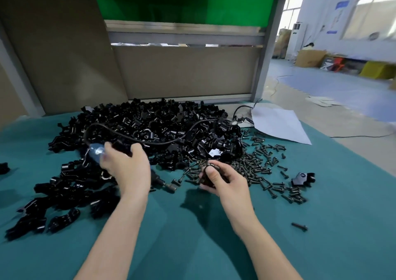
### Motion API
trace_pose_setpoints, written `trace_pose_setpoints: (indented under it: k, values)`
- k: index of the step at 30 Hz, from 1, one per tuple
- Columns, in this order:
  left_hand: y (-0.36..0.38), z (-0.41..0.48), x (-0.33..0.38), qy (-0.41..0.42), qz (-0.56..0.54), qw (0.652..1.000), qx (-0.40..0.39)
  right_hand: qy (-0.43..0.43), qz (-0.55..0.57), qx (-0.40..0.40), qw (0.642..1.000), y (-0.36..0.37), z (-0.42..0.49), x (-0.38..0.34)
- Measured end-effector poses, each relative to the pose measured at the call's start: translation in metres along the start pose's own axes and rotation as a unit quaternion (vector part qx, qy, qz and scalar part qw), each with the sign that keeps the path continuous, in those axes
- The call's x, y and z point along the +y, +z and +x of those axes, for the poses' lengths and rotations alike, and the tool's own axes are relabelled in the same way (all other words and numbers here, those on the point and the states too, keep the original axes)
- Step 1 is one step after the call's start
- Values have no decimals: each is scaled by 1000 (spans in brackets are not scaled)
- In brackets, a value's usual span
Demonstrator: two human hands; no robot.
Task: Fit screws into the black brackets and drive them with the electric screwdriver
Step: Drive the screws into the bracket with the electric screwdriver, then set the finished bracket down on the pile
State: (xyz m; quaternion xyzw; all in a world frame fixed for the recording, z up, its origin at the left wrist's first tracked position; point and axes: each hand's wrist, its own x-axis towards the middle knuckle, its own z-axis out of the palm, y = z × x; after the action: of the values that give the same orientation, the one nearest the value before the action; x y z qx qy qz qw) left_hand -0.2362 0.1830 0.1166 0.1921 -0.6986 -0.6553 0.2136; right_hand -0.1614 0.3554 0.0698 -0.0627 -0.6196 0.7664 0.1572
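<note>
My left hand [126,168] grips the electric screwdriver [159,180]; its bit points right and down toward the cloth, and its black cable [132,137] loops back over the heap. My right hand [222,180] holds a black bracket [206,180] just above the table, fingers curled round it, thumb on top. A big heap of black brackets [137,125] fills the far middle and left. Loose black screws [263,168] lie scattered to the right of my right hand.
The table is covered in teal cloth [321,247]. One bracket [303,179] lies apart at the right, a single screw [299,227] nearer me. A white sheet [278,123] lies at the far right edge. Cardboard panels [186,72] stand behind the heap.
</note>
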Motion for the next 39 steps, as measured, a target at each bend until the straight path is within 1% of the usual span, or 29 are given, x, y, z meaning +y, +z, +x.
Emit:
trace_pose_setpoints:
  k: [1, 2, 4, 5, 6, 8, 10, 11, 13, 15, 16, 17, 18, 19, 20, 22, 25, 26, 27, 29, 31, 35, 37, 38, 39]
  values:
    - [-1, -18, -1, 78, 19, 996, -41, -2, -1, -1, 1000, -5, -6, -3]
    - [-1, -38, -3, 129, 23, 985, -111, -8, -8, -2, 1000, -12, -14, -7]
    - [4, -79, -6, 158, 35, 944, -289, -28, -51, 0, 998, -33, -28, -20]
    - [7, -101, -8, 164, 50, 915, -364, -34, -73, -4, 997, -47, -36, -28]
    - [12, -122, -7, 174, 64, 888, -422, -35, -85, -10, 996, -62, -44, -38]
    - [22, -163, -5, 182, 70, 851, -487, -31, -150, -12, 988, -99, -61, -61]
    - [36, -201, -2, 190, 78, 820, -535, -19, -254, 3, 967, -140, -79, -83]
    - [43, -218, 0, 209, 93, 796, -561, -7, -301, 13, 953, -161, -89, -93]
    - [58, -252, 3, 252, 129, 734, -618, 13, -393, 31, 919, -200, -113, -109]
    - [69, -281, 3, 270, 152, 675, -670, 27, -491, 54, 869, -233, -135, -118]
    - [73, -292, 3, 271, 158, 652, -690, 38, -525, 74, 847, -246, -144, -121]
    - [76, -299, 2, 270, 161, 638, -703, 49, -546, 92, 831, -255, -152, -123]
    - [79, -303, 0, 269, 160, 632, -709, 53, -558, 109, 821, -260, -157, -124]
    - [80, -302, -1, 271, 156, 633, -708, 43, -558, 124, 819, -261, -158, -124]
    - [81, -296, -3, 275, 149, 644, -698, 19, -548, 135, 826, -258, -155, -123]
    - [78, -274, -8, 280, 141, 684, -659, -33, -517, 143, 844, -239, -141, -119]
    - [61, -217, -23, 299, 170, 753, -561, -64, -479, 117, 868, -192, -103, -97]
    - [50, -195, -29, 315, 196, 771, -518, -72, -470, 102, 874, -174, -88, -86]
    - [38, -173, -36, 337, 232, 781, -472, -80, -465, 87, 877, -155, -73, -75]
    - [11, -133, -50, 379, 309, 780, -391, -88, -474, 56, 874, -118, -43, -51]
    - [-11, -102, -60, 381, 362, 778, -343, -88, -503, 30, 859, -86, -13, -31]
    - [-16, -71, -67, 349, 419, 788, -285, -88, -563, 34, 821, -43, 40, -5]
    - [-6, -65, -67, 350, 439, 782, -270, -66, -604, 38, 793, -31, 60, 1]
    - [0, -61, -67, 357, 443, 779, -263, -55, -617, 43, 784, -29, 67, 3]
    - [6, -57, -65, 362, 443, 780, -253, -47, -620, 50, 781, -27, 73, 3]
